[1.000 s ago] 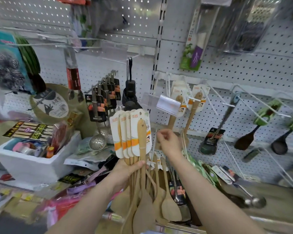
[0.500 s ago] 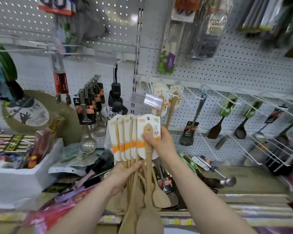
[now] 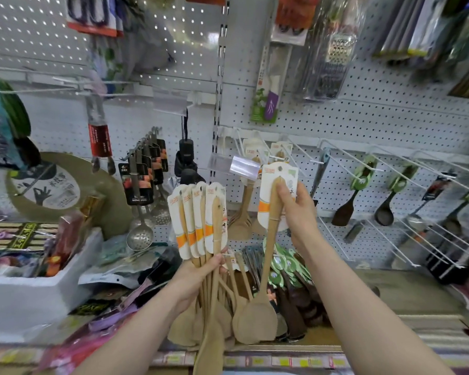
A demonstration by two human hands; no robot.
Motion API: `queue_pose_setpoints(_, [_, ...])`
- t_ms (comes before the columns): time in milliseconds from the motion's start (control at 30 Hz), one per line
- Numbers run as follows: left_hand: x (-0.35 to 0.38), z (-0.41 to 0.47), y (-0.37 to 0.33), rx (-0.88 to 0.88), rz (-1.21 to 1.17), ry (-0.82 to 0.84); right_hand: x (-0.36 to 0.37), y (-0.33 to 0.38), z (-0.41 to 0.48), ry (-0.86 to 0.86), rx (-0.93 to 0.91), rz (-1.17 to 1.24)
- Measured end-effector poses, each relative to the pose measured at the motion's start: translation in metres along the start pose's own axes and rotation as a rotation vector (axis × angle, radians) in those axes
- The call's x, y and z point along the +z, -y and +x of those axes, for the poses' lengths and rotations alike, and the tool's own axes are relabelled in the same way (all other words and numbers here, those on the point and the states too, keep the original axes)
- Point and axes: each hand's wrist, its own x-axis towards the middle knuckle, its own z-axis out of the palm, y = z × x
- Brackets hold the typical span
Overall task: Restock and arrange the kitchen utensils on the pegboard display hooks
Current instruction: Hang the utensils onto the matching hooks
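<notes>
While the left hand (image 3: 201,269) grips a bundle of wooden spatulas (image 3: 201,220) round their handles, fingers curled tight and thumb across the front, the right hand (image 3: 298,212) holds up a single wooden spatula (image 3: 257,322) off to its own side. The bundle stands upright, its white and orange cards fanned out above the left hand and its blades hanging below the wrist. The right hand pinches the lone spatula near the top, thumb pressed on the handle and fingers behind its backing card (image 3: 268,209), so the blade dangles low between the two forearms. The card's top sits just beside a clear label holder (image 3: 245,165) at the tip of a white wire hook; whether the card touches the wire I cannot tell.

Just beyond the right hand, more wooden utensils (image 3: 241,215) hang against the pegboard (image 3: 377,117). Further out on the right hand's side, dark spoons (image 3: 343,212) with green cards hang on long hooks. Under the right wrist lies a heap of green-tagged packets (image 3: 284,263). On the far side of the left hand hang perforated metal skimmers (image 3: 140,236) with black cards, and below them, well apart from the hand, sits a white foam box (image 3: 38,290) full of small goods.
</notes>
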Motion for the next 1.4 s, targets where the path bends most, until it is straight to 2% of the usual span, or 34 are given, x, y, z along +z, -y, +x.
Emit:
queue_pose_setpoints(700, [0.008,0.037,-0.004,-0.023,-0.041,-0.083,0.004,-0.034,0.061,0.167,0.079,0.028])
queue_pose_setpoints(1100, [0.005,0.056,-0.007,-0.020,-0.103,-0.178,0.034,-0.063,0.134,0.004,0.144,-0.121])
queue_pose_setpoints(1267, [0.002,0.050,-0.006,-0.063,-0.073,-0.158,0.040,-0.077,0.110,-0.291,0.140,-0.299])
queue_pose_setpoints(1333, [0.001,0.046,-0.005,-0.090,-0.061,-0.136,0.041,-0.078,0.086,-0.219,0.165,-0.334])
queue_pose_setpoints(1400, [0.003,0.042,-0.005,-0.107,-0.031,-0.095,0.045,-0.075,0.061,-0.025,0.174,-0.337])
